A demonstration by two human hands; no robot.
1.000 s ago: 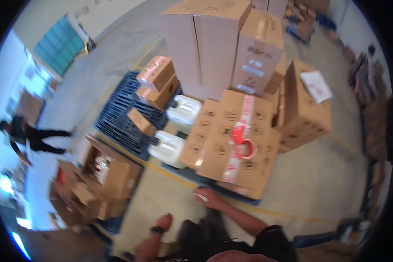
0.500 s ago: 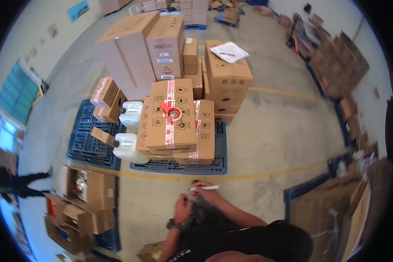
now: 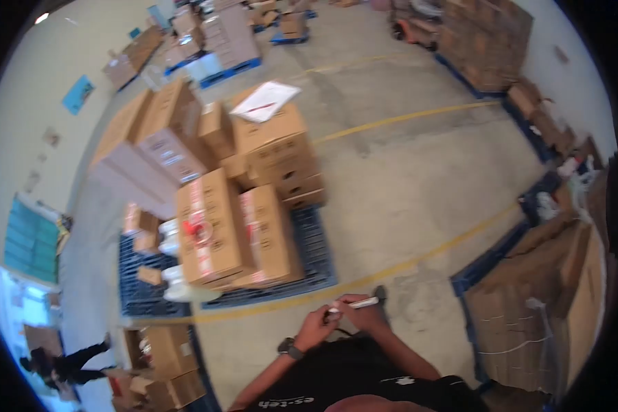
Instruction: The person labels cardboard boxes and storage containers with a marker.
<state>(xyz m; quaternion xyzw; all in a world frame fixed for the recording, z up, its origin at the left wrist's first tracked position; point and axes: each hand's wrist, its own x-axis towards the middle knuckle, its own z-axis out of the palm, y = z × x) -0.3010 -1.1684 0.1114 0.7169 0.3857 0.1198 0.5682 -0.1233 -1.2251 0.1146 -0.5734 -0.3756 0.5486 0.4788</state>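
Note:
My right hand (image 3: 365,317) is closed around a white pen (image 3: 365,302), which sticks out to the right past the knuckles. Close against it, my left hand (image 3: 316,327) has its fingers pinched together; a small whitish bit shows at the fingertips, too small to name. Both hands are held in front of my body, above the floor. Ahead on the left stands a cardboard box (image 3: 220,240) with red and white tape along its top, and a red tape roll (image 3: 202,232) lies on it. White sheets of paper (image 3: 264,101) rest on a taller stack of boxes (image 3: 275,141).
The boxes stand on a blue pallet (image 3: 316,250); white jugs (image 3: 178,285) are at its left. Opened cartons (image 3: 168,350) lie lower left, near a person in dark clothes (image 3: 75,362). A pallet of flattened cardboard (image 3: 515,323) stands right. Yellow lines (image 3: 398,266) cross the floor.
My view has swung to the right, so the boxes sit further left. My hands have come together, with the pen still in my right hand.

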